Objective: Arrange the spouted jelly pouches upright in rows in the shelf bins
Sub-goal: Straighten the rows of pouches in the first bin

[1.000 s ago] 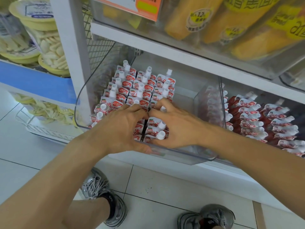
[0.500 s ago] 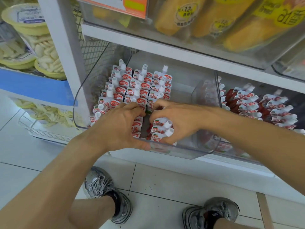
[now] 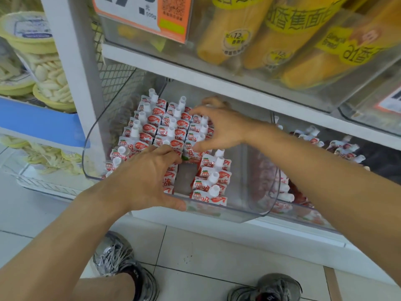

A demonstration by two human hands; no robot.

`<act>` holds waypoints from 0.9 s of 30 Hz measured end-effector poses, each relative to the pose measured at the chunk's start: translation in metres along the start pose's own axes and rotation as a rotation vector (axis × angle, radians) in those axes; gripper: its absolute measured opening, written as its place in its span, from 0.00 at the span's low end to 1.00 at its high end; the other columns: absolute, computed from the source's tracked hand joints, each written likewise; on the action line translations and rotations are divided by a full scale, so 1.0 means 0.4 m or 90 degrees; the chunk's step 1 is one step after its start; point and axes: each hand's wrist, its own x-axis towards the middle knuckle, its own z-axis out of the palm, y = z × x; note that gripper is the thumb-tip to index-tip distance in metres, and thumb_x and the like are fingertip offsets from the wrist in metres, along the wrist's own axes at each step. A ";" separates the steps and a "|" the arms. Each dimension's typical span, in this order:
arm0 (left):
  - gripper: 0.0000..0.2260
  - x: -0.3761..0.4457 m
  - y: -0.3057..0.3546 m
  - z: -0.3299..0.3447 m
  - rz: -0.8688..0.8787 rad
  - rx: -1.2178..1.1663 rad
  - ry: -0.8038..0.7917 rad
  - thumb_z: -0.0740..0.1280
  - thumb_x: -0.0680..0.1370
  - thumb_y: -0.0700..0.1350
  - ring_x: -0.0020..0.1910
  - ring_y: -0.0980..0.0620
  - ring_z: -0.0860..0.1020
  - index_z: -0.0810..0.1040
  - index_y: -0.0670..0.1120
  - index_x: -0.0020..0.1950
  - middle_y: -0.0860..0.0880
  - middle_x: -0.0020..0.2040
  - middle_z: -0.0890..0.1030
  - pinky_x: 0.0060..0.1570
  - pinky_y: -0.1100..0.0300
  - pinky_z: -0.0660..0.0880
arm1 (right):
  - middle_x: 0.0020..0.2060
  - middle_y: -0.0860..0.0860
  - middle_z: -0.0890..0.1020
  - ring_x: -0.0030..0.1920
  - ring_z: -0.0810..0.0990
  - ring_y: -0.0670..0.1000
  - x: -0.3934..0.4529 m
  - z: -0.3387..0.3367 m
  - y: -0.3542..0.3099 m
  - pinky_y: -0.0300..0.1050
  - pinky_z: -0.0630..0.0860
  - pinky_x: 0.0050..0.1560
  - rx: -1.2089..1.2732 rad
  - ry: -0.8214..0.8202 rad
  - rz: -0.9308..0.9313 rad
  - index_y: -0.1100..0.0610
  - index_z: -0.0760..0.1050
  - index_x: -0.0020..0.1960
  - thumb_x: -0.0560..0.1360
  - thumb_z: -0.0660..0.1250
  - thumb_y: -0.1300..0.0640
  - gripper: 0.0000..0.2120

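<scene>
Red-and-white spouted jelly pouches [image 3: 152, 127] stand upright in rows in a clear plastic bin [image 3: 256, 192] on the lower shelf. My left hand [image 3: 143, 181] lies over the front pouches of the left and middle rows, fingers curled onto them and thumb along the bin's front rim. My right hand [image 3: 221, 127] is further back over the third row, fingers spread and touching the pouch tops. A short row of pouches [image 3: 213, 177] stands at the front right, and a bare gap [image 3: 186, 177] separates it from my left hand.
A second clear bin to the right holds more pouches [image 3: 342, 146], lying tilted. Yellow bread packs [image 3: 282, 40] fill the shelf above, behind an orange price tag [image 3: 141, 16]. A white shelf post [image 3: 71, 61] and snack tubs [image 3: 28, 35] stand left. My shoes [image 3: 117, 261] are on the tiled floor.
My right hand has left the front pouches and moved back and up to the rear of the third row, uncovering the front right row and the gap. My left hand has stayed put.
</scene>
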 end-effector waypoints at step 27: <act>0.46 -0.001 0.001 -0.001 0.000 0.016 -0.002 0.70 0.57 0.74 0.62 0.55 0.70 0.68 0.54 0.70 0.60 0.63 0.70 0.60 0.55 0.72 | 0.71 0.51 0.66 0.72 0.65 0.52 -0.061 -0.021 0.036 0.45 0.60 0.73 -0.030 0.013 -0.004 0.45 0.72 0.67 0.71 0.73 0.39 0.27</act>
